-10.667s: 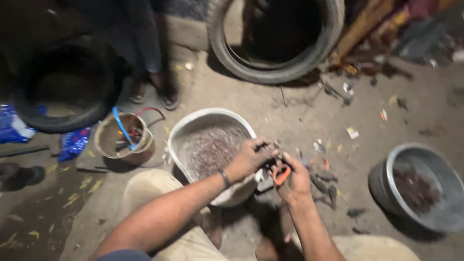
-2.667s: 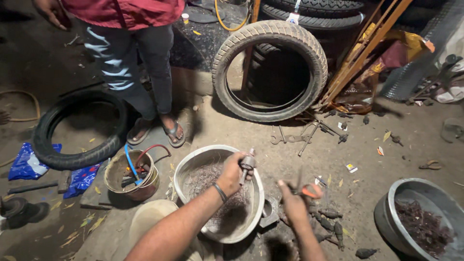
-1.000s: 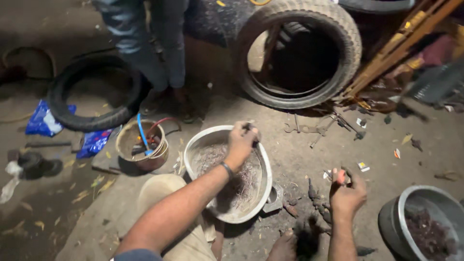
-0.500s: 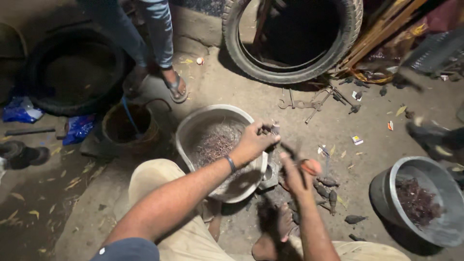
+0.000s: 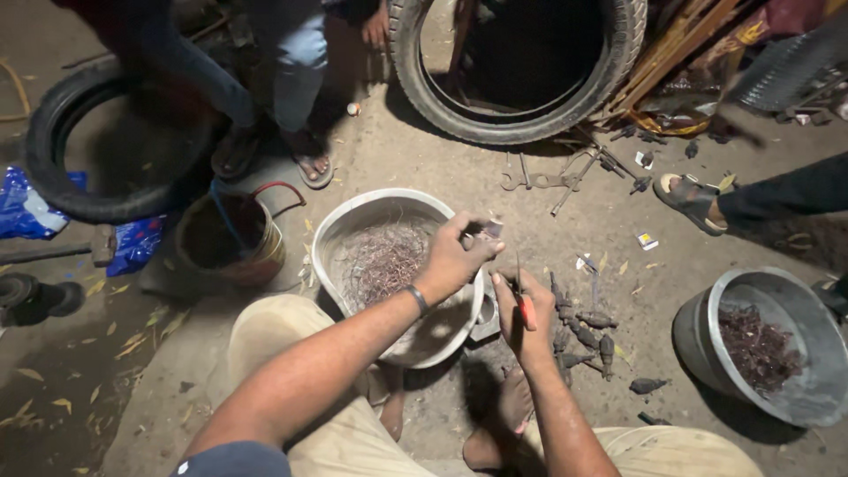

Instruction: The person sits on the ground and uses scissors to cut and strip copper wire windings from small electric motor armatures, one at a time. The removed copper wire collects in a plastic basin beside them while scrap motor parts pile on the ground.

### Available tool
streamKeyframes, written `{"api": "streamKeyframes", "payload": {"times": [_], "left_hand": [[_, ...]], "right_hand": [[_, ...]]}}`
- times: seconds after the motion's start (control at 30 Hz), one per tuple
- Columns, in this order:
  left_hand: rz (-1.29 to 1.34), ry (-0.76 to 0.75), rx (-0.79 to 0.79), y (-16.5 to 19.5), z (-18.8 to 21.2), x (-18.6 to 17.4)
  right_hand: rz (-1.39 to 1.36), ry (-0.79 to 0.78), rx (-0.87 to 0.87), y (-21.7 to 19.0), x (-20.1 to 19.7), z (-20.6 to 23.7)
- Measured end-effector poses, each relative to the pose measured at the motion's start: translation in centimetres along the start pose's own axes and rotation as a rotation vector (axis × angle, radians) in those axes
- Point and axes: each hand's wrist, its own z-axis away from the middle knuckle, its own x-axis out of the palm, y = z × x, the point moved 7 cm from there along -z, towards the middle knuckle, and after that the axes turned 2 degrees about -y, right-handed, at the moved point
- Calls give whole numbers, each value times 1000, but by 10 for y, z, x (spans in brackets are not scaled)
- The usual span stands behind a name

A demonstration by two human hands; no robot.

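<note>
Half a second earlier your left hand [image 5: 455,256] sat lower over the white bowl's [image 5: 353,216] right rim; it had since lifted a little toward the far edge, and your right hand [image 5: 523,314] had drawn in closer beside it. Your left hand pinched a small grey metal piece [image 5: 488,230] between fingertips; its shape was too small to tell, though it pointed right, away from the bowl. Your right hand was closed around orange-handled pliers [image 5: 525,305], their long axis running nearly upright, tips pointing away from you. The pliers stood just below the metal piece, not touching. Dark spark plugs [image 5: 587,336] lay on the floor just right of your right hand.
</note>
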Motion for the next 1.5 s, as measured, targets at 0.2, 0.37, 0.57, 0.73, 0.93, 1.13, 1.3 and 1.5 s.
{"api": "streamKeyframes", "payload": {"times": [0.2,0.37,0.57,0.73,0.93,1.13,1.3,1.5], "left_hand": [[-81,0,-27,13,7,-2],[-116,21,125,37,11,-3],[87,-132,23,52,6,7],[364,-337,-113,68,17,23],[928,-160,-414,75,22,26],[501,370,18,99,19,-18],[-91,479,198,133,46,-31],[64,610,197,163,77,-49]], "right_hand": [[53,46,0,7,0,-3],[138,123,-236,-12,0,3],[78,209,-165,-22,-32,-9],[-52,290,183,-2,-86,-28],[-498,232,520,9,-72,-1],[-673,139,346,-8,-72,9],[-331,155,-181,-73,-75,22],[-387,-22,-134,-129,-86,27]]}}
